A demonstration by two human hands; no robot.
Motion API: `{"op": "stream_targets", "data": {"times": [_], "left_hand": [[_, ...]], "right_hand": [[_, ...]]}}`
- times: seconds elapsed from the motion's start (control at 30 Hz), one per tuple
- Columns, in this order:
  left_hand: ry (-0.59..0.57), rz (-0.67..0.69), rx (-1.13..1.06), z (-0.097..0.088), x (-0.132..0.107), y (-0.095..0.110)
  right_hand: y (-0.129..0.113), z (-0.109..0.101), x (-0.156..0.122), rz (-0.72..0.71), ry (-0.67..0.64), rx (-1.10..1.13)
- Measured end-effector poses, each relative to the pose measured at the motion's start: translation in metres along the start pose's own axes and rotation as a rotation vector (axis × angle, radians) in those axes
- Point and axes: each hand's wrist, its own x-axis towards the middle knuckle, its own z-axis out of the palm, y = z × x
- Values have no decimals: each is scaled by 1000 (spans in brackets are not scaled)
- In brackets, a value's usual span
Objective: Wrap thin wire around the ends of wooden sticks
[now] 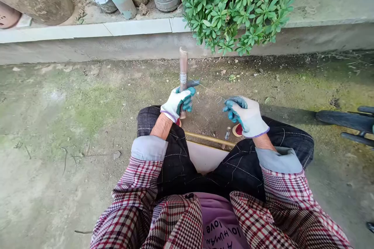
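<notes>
While the left grip (179, 101) is clamped round the brown rod (183, 64) over the dirt ground (87, 109) and the right grip (244, 114) pinches the thin wire (207, 89), uneven pull could slacken the wound coil (183, 78), or the small loop (219, 100) near the fingertips kink.

Your left hand (179, 102) and right hand (246, 116) wear white gloves (253, 118) with teal-coated fingers and purple wrist edging (168, 115). Your red, black and white checked jacket (128, 210) has plain grey cuffs (149, 148), over a purple shirt (214, 206) with dark lettering (222, 233). Your black trousers (248, 163) carry thin white lines; your shoes (239, 129) show red.
</notes>
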Motion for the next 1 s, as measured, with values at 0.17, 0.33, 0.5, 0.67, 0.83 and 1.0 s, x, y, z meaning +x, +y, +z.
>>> {"op": "stream_targets", "data": {"times": [0.17,0.33,0.5,0.67,0.83,1.0], "left_hand": [[72,12,-24,9,5,1],[75,36,-9,20,7,-6],[13,-1,12,25,5,-13],[-24,24,-29,29,8,-18],[-49,-25,17,33,4,-12],[-123,-55,161,34,-8,1]], "right_hand": [[-3,1,-7,-204,-54,-232],[-7,1,-12,-305,-46,-323],[-11,7,-12,-296,-83,-310],[-8,21,-10,-181,-148,-129],[-8,21,-9,-159,-98,-106],[-13,11,-11,-223,-39,-215]]}}
